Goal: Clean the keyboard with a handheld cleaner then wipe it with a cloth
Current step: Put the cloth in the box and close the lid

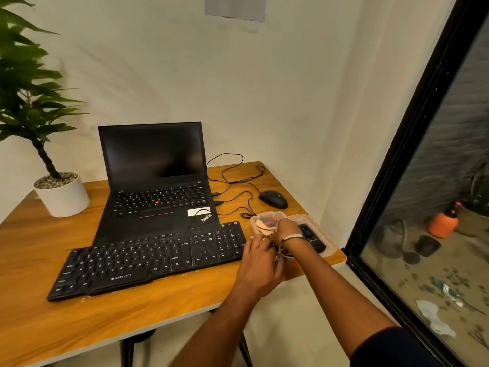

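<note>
Both hands (267, 250) meet at clear containers (267, 221) — contents blurred, fingers hidden.

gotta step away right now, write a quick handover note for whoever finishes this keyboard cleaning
Left hand: beside the keyboard's right end, grip unclear.
Right hand: reaching into the clear plastic container at the table's right edge; whether it grips anything cannot be told.
A black device, likely the handheld cleaner, lies in that container; a pinkish cloth-like item sits at its far end.
Keyboard lies in front of the laptop.
Done: nothing visible.
Left: clean, then wipe.
</note>
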